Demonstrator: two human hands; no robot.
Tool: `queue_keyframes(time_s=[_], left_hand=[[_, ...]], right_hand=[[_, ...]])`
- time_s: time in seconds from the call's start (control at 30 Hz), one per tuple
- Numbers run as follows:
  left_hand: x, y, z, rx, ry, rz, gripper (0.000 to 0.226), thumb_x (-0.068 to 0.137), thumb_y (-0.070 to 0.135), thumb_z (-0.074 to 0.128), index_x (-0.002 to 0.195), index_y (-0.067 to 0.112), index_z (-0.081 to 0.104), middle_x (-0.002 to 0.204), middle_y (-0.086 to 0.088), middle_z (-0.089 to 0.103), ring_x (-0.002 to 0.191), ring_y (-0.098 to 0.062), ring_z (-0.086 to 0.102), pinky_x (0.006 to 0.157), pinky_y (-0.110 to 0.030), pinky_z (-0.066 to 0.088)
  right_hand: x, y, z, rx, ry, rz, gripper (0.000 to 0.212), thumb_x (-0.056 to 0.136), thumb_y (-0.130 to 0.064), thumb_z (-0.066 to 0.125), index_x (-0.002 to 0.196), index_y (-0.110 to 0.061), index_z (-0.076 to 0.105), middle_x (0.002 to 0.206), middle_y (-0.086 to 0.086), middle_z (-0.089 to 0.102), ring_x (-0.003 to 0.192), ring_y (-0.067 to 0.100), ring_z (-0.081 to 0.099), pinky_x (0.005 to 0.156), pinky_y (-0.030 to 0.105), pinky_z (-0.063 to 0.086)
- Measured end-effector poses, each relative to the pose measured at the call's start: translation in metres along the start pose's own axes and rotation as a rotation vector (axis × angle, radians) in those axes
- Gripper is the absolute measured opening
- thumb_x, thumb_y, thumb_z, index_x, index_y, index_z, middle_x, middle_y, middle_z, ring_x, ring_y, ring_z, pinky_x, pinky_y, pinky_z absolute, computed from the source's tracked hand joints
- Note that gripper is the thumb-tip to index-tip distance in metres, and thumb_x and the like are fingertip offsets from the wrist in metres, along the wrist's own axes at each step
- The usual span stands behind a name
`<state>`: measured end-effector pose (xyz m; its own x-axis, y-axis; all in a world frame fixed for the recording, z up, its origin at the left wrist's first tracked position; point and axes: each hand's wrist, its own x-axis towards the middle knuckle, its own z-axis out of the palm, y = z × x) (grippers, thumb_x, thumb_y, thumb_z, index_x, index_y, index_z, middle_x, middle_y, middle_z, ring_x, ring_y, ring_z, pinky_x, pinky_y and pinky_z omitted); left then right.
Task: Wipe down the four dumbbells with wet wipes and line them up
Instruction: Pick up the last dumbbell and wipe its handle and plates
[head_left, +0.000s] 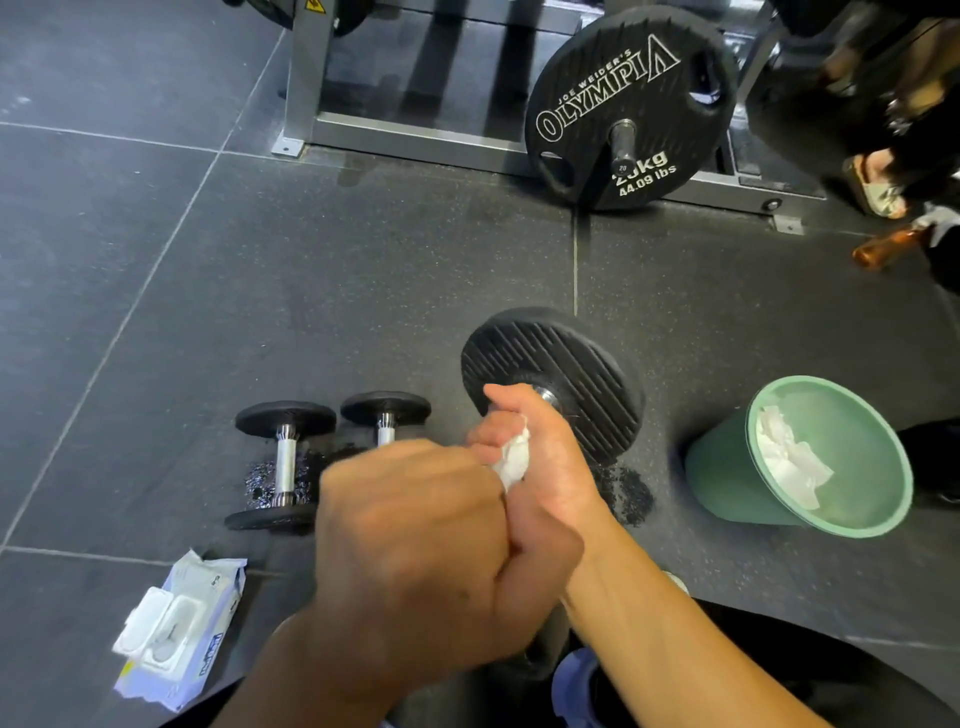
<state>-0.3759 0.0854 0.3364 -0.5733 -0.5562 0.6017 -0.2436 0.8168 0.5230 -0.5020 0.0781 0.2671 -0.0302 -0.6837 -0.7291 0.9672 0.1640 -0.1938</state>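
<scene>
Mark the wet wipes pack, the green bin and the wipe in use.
wet wipes pack (167, 623): head view, on its white flip lid.
green bin (722, 480): head view, on its outer wall.
wipe (511, 460): head view, on its bunched white middle.

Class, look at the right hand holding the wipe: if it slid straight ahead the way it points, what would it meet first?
Most likely the ribbed head of the large dumbbell, right beyond the right hand gripping the wipe; depth is hard to judge.
</scene>
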Motion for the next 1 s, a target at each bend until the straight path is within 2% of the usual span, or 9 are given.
queue_keyframes(time_s=[0.1,0.17,0.23,0.3,0.5,0.63,0.73,0.87,1.0], left_hand=[[-0.022,-0.022,0.004,-0.028,-0.088,-0.093,0.051,0.102,0.021,0.053,0.052,0.017,0.063,0.053,0.005,0.051,0.044,-0.021,0.044,0.048,-0.037,0.044],[-0.025,-0.040,0.002,-0.128,-0.108,-0.330,0.016,0.093,0.040,0.067,0.078,0.040,0.074,0.061,0.021,0.059,0.044,-0.002,0.043,0.050,-0.030,0.055],[-0.021,-0.047,0.002,-0.343,0.286,-0.739,0.016,0.084,0.054,0.064,0.079,0.048,0.077,0.062,0.023,0.067,0.050,-0.006,0.054,0.063,-0.026,0.057],[-0.013,-0.051,0.001,-0.806,0.593,-1.175,0.047,0.099,0.043,0.049,0.071,0.021,0.079,0.078,0.000,0.077,0.076,-0.023,0.070,0.074,-0.033,0.058],[-0.014,-0.025,0.031,-1.452,0.107,-1.732,0.046,0.095,0.053,0.056,0.073,0.016,0.071,0.078,-0.005,0.065,0.068,-0.022,0.064,0.068,-0.033,0.053],[-0.009,-0.015,0.038,-1.639,0.166,-1.639,0.074,0.057,0.063,0.093,0.107,0.016,0.064,0.111,-0.001,0.064,0.094,-0.022,0.067,0.099,-0.044,0.052],[0.002,-0.018,0.036,-1.839,0.328,-1.532,0.067,0.064,0.056,0.086,0.099,0.029,0.036,0.103,0.009,0.030,0.093,-0.010,0.030,0.105,-0.035,0.032],[0.016,-0.013,0.033,-1.439,0.363,-1.277,0.042,0.076,0.054,0.070,0.072,0.023,0.040,0.073,-0.004,0.027,0.068,-0.016,0.037,0.071,-0.035,0.043],[0.012,-0.011,0.028,-0.296,0.092,-0.301,0.047,0.070,0.047,0.074,0.086,0.006,0.058,0.085,-0.012,0.047,0.080,-0.024,0.050,0.076,-0.034,0.046]], right_hand=[[-0.007,-0.011,0.000,0.005,-0.004,-0.054,0.048,0.081,-0.019,0.063,0.047,-0.024,0.030,0.042,-0.008,0.023,0.036,0.009,0.023,0.036,0.020,0.025],[-0.012,-0.019,-0.002,-0.056,-0.061,-0.160,0.044,0.079,-0.017,0.061,0.047,-0.024,0.032,0.042,-0.009,0.022,0.036,0.008,0.020,0.036,0.022,0.022],[-0.019,-0.028,-0.001,-0.128,-0.170,-0.236,0.043,0.076,-0.018,0.061,0.042,-0.024,0.034,0.038,-0.009,0.023,0.033,0.008,0.021,0.036,0.022,0.021],[-0.026,-0.040,0.002,-0.186,-0.307,-0.271,0.045,0.077,-0.021,0.057,0.037,-0.023,0.037,0.033,-0.008,0.023,0.029,0.008,0.024,0.036,0.022,0.019],[-0.040,-0.066,0.016,-0.045,-0.671,-0.259,0.042,0.077,-0.011,0.057,0.050,-0.025,0.028,0.036,-0.008,0.027,0.031,0.009,0.024,0.033,0.023,0.024],[-0.041,-0.066,0.019,0.046,-0.718,-0.218,0.045,0.081,-0.012,0.055,0.053,-0.026,0.023,0.038,-0.009,0.029,0.032,0.008,0.025,0.034,0.022,0.028],[-0.042,-0.066,0.022,0.023,-0.593,-0.248,0.045,0.085,-0.015,0.050,0.051,-0.026,0.022,0.036,-0.009,0.031,0.031,0.007,0.028,0.035,0.020,0.028],[-0.045,-0.072,0.027,0.049,-0.340,-0.295,0.044,0.087,-0.017,0.057,0.053,-0.024,0.032,0.042,-0.010,0.030,0.035,0.007,0.028,0.038,0.019,0.030],[-0.037,-0.078,0.025,0.011,-0.096,-0.382,0.041,0.087,-0.013,0.064,0.062,-0.026,0.035,0.054,-0.009,0.027,0.044,0.007,0.024,0.041,0.021,0.032]])
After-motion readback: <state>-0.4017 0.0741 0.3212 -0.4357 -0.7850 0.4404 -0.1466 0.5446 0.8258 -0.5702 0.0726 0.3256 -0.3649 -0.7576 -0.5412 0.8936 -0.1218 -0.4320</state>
